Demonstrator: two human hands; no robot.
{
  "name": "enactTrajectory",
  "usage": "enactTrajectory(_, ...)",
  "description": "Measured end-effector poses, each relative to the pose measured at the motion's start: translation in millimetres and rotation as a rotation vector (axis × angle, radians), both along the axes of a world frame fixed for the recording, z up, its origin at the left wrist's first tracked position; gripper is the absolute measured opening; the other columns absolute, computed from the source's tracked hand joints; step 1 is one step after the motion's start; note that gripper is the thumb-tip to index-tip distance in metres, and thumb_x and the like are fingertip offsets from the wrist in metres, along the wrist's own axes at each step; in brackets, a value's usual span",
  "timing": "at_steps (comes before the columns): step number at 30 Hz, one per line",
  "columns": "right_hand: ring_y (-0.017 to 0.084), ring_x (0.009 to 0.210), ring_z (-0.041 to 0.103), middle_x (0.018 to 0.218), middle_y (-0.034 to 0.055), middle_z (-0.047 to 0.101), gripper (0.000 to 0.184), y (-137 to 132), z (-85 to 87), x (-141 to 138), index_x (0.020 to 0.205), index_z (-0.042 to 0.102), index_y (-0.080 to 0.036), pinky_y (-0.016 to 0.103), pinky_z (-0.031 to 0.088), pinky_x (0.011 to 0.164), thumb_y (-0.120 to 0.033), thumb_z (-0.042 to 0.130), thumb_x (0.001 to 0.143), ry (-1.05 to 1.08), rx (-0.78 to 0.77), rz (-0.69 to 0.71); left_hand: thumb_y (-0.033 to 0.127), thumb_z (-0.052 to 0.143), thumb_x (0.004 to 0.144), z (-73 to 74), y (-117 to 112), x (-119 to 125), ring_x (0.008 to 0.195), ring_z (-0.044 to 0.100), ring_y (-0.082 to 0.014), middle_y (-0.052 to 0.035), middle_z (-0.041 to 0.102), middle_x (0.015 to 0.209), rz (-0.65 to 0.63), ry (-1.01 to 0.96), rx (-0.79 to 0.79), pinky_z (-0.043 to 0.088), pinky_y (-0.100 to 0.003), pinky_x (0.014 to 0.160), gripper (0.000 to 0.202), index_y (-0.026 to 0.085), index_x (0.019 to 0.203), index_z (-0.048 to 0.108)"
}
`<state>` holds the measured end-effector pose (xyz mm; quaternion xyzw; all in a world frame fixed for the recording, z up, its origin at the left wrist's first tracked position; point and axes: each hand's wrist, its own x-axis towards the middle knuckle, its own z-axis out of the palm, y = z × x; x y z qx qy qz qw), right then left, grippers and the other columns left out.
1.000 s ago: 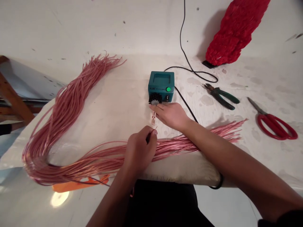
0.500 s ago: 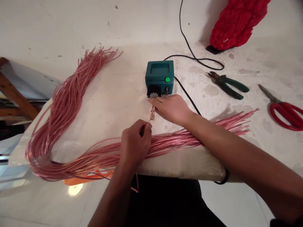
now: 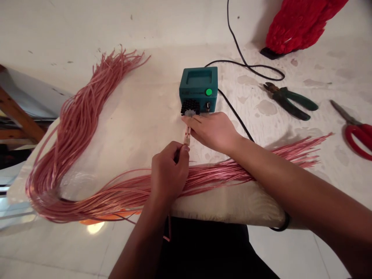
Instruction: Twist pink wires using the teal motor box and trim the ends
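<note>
Pale red-marked strip [image 3: 187, 136], seemingly plastic.

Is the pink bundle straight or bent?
Bent: the bundle curves round at the left, its two frayed-looking ends lying well apart.

Dim; floor [image 3: 66, 250] glare; edges perhaps blurred.

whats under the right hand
Part of a pale strip with red marks sticks out from under the right hand, its near end by the left hand. Whatever lies beneath the palm is covered.
</note>
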<state>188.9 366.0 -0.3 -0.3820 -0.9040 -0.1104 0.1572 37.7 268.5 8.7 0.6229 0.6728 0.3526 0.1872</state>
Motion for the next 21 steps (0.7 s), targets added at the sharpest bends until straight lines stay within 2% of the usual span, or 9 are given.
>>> enactTrajectory(8, 0.021, 0.082, 0.066, 0.11, 0.0069, 0.075, 0.043, -2.6, 0.0, -0.6, 0.141, 0.052, -0.018, 0.035, 0.021, 0.054, -0.018, 0.039, 0.1, -0.006, -0.019, -0.014, 0.024, 0.055, 0.091, -0.7, -1.5, 1.7, 0.053, 0.047, -0.0112, 0.0035, 0.057, 0.056, 0.001, -0.001, -0.017, 0.036, -0.025, 0.054, 0.02, 0.018, 0.08, 0.07)
enactTrajectory(13, 0.02, 0.083, 0.066, 0.115, 0.0069, 0.074, 0.043, -3.1, 1.5, 1.0, 0.142, 0.051, -0.019, 0.035, 0.019, 0.053, -0.02, 0.04, 0.101, -0.012, -0.053, -0.007, 0.026, 0.054, 0.093, 0.0, -2.5, 3.8, 0.055, 0.051, -0.0122, 0.003, 0.06, 0.058, -0.022, 0.021, -0.07, 0.035, -0.026, 0.055, 0.021, 0.018, 0.081, 0.07)
enactTrajectory(18, 0.019, 0.085, 0.065, 0.114, 0.0061, 0.073, 0.042, -0.6, 3.6, 2.9, 0.141, 0.053, -0.022, 0.033, 0.019, 0.055, -0.023, 0.04, 0.101, 0.027, -0.124, 0.009, 0.024, 0.053, 0.094, 1.2, -1.9, 4.8, 0.051, 0.048, -0.011, 0.0045, 0.055, 0.054, -0.023, 0.027, -0.079, 0.035, -0.025, 0.054, 0.022, 0.018, 0.079, 0.069)
enactTrajectory(21, 0.018, 0.083, 0.065, 0.114, 0.0054, 0.073, 0.044, 0.1, 2.5, 3.8, 0.142, 0.053, -0.024, 0.032, 0.019, 0.055, -0.024, 0.042, 0.099, 0.052, -0.174, 0.023, 0.022, 0.053, 0.093, 0.4, -1.2, 4.9, 0.053, 0.051, -0.011, 0.0039, 0.059, 0.056, -0.03, 0.051, -0.081, 0.036, -0.025, 0.054, 0.021, 0.018, 0.079, 0.069)
